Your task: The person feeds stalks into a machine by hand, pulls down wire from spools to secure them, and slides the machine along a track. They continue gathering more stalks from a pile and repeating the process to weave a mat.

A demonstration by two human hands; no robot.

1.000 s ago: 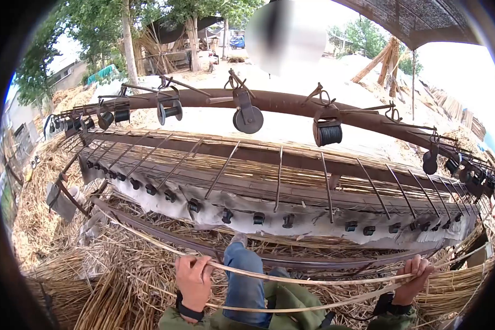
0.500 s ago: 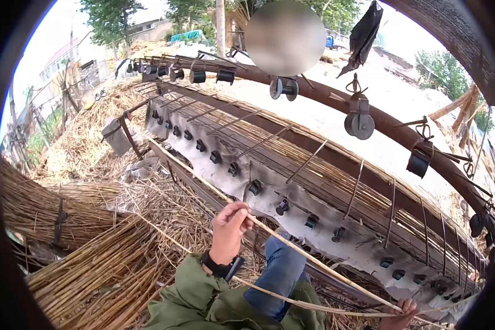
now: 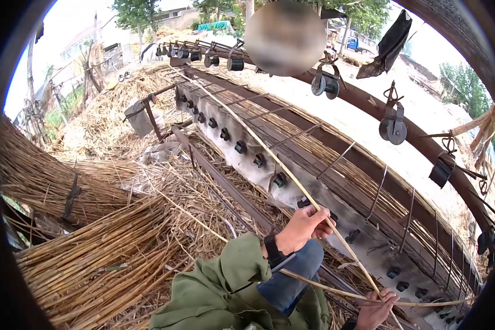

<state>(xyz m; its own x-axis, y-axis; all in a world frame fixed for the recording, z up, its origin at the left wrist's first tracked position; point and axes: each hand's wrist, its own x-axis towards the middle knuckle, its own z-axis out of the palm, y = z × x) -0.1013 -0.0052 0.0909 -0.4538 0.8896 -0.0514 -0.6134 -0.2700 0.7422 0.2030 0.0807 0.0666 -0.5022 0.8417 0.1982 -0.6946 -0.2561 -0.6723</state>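
Observation:
My left hand (image 3: 304, 225) grips a long pale reed stalk (image 3: 258, 142) that runs from the bottom right up and left across the loom's front rail. My right hand (image 3: 377, 309) at the bottom edge holds the same reed near its lower end, together with a second thinner reed (image 3: 324, 286) that curves back toward my knee. The reed lies above the weaving frame (image 3: 313, 159), over its woven reed mat and row of black pegs (image 3: 241, 147). I wear a green sleeve and a dark wristwatch (image 3: 272, 250).
Bundles of tied reeds (image 3: 88, 253) lie at my left. A curved brown beam (image 3: 423, 137) carries hanging black thread spools (image 3: 393, 129). Loose straw (image 3: 192, 192) covers the ground. A blurred person's head is at the top. Trees and buildings stand beyond.
My view has swung left. My left hand has lifted and pushed the reed forward onto the frame; my right hand stays low at the reed's end.

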